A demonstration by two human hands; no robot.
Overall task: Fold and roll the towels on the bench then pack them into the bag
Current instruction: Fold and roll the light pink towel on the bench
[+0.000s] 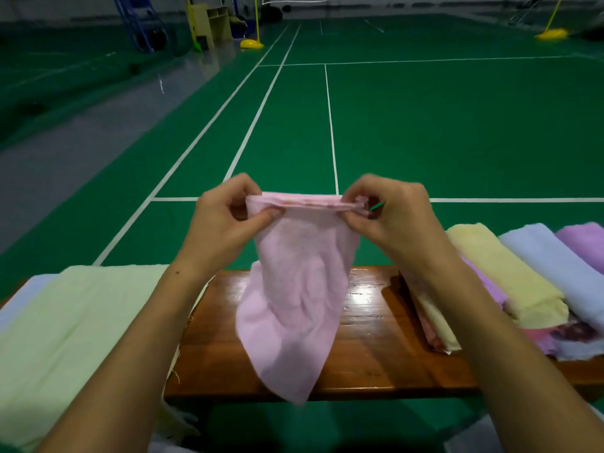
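Note:
A pink towel (294,295) hangs in the air above the wooden bench (369,338), its lower end drooping past the bench's front edge. My left hand (225,217) pinches its upper left corner and my right hand (385,210) pinches its upper right corner, stretching the top edge level between them. On the bench's right end lie folded towels: a yellow one (503,273), a pale blue one (555,266) and a purple one (585,240). A pale green towel (75,322) lies spread on the left end. No bag is in view.
More cloth (572,338), pink and white, lies crumpled under the folded stack at the right. Beyond the bench stretches a green court floor (425,125) with white lines. Yellow post bases (251,44) and a cabinet (212,24) stand far back.

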